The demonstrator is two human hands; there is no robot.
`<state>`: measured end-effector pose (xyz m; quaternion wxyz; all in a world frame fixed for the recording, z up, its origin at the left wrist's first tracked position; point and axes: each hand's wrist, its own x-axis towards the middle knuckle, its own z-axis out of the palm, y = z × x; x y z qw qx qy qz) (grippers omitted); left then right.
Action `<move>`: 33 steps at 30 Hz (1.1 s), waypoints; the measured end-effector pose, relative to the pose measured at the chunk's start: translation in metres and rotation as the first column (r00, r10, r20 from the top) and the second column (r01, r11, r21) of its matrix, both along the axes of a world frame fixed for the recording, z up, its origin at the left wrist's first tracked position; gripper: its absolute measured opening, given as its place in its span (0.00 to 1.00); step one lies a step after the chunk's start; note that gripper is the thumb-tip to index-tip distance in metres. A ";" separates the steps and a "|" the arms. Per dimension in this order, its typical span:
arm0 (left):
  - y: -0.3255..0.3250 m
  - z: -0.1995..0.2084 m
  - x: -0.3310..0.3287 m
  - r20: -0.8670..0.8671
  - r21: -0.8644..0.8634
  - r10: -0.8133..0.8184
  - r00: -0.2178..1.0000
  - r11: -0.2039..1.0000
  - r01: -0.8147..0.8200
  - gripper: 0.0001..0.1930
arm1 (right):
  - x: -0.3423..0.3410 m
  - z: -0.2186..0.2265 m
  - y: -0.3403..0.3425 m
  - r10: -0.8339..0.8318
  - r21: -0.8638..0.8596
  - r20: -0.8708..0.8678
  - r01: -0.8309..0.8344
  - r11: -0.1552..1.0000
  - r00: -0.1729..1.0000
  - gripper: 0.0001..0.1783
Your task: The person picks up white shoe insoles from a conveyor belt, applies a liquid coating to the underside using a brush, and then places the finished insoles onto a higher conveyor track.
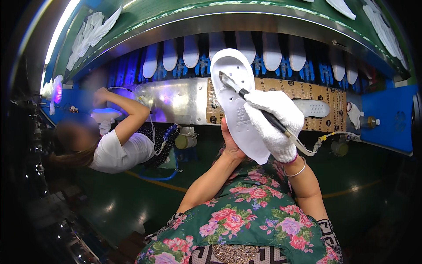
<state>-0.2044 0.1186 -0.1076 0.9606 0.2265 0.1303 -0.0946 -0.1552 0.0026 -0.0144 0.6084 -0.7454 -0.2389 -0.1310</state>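
Brushing the white shoe sole (pixel 239 105), the gloved right hand (pixel 274 121) is pinching a brush (pixel 252 102), probably gluing, while the left hand (pixel 231 145) is cupping it beneath.

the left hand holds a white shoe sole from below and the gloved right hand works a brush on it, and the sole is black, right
Not quite: the shoe sole is white, not black. The rest stands. The head view shows the bare left hand holding it from below, and the right hand in a white glove holding a dark-handled brush with its tip on the sole.
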 end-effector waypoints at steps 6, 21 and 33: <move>0.007 -0.019 0.018 0.149 -0.136 -0.030 0.988 0.989 0.051 0.52 | -0.013 0.001 0.013 0.039 -0.047 0.040 -0.037 0.998 0.998 0.11; 0.019 -0.004 0.043 0.181 0.024 0.153 0.972 0.987 -0.160 0.53 | 0.001 -0.023 0.011 -0.092 0.088 0.001 0.092 0.992 0.996 0.10; 0.027 -0.004 0.063 0.298 -0.297 -0.089 0.950 0.937 0.181 0.61 | -0.007 -0.039 0.009 0.144 -0.111 0.154 -0.128 0.986 0.977 0.13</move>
